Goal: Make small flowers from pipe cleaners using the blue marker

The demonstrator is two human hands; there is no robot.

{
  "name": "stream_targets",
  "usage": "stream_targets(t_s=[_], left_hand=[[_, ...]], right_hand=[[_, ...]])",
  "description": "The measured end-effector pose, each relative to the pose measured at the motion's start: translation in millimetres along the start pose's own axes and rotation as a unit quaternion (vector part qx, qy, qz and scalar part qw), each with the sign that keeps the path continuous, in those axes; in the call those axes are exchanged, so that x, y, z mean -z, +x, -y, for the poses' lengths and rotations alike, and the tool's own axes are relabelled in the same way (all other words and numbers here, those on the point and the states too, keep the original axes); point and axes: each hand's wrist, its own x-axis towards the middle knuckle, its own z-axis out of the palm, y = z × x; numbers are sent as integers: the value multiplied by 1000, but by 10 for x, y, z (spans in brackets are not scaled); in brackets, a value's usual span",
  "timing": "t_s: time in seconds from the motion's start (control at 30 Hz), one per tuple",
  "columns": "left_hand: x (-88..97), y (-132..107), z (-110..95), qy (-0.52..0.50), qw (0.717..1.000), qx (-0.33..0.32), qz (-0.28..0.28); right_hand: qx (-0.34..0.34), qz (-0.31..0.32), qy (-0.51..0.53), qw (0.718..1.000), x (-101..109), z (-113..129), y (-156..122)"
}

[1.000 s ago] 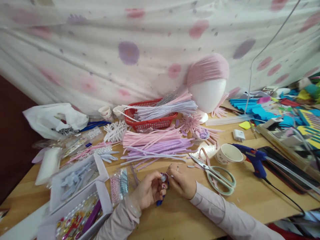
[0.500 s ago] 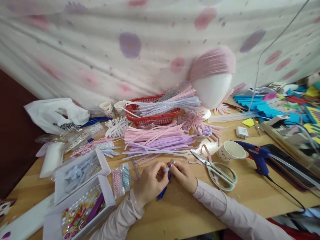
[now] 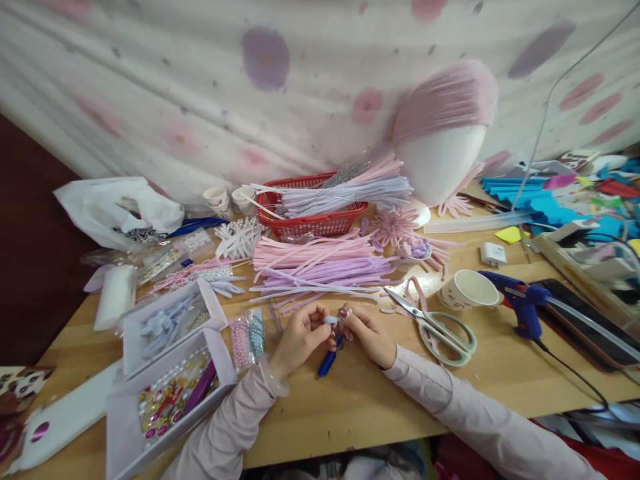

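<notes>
Near the front middle of the table, my left hand (image 3: 303,339) pinches a small pale blue fuzzy piece (image 3: 331,320), which looks like a bit of pipe cleaner. My right hand (image 3: 369,337) is closed at the other end of the same piece, thumb and fingertips almost meeting those of the left. A dark blue object (image 3: 327,362) shows just below the fingertips; its upper part is hidden and I cannot tell its kind. Scissors (image 3: 445,337) with pale green handles lie right of my right hand. Pink and lilac pipe cleaners (image 3: 320,267) are heaped beyond both hands.
White boxes (image 3: 220,393) of beads and pale blue pieces stand at left, beside bead packets (image 3: 248,339). A red basket (image 3: 320,227) and a foam head (image 3: 440,160) stand behind. At right are a paper cup (image 3: 469,291), a blue glue gun (image 3: 523,303) and its cord.
The view has shifted, so the table contents sit a little higher in it. My hands have turned slightly, showing more of the pale blue piece and the dark blue object.
</notes>
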Motion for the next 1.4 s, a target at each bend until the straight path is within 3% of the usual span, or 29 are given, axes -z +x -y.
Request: stream_targets(t_s=[0.13,0.23,0.3,0.4,0.5,0.6,0.83,1.17,1.4], left_hand=[[31,18,18,-123,991,50,17],[50,24,34,-149,986,75,29],[50,32,53,-125,991,43,13],[39,49,77,-40,997,-39,-61],[34,57,83,83,982,-124,-120],[53,46,79,162,964,-171,-122],[108,12,85,223,946,-223,-82],[66,-5,127,337,882,-305,-127],[8,-31,121,334,877,-317,-140]], right_hand=[[23,-6,-33,999,15,4,11],[37,-14,-44,998,16,-7,18],[57,-67,-39,995,13,-22,18],[109,-157,-77,979,13,-30,3],[140,-85,-174,971,19,-4,-23],[164,-19,-230,959,22,32,-38],[186,1,-281,942,50,19,-28],[183,-4,-342,922,51,15,-37],[181,15,-384,905,59,26,-40]])
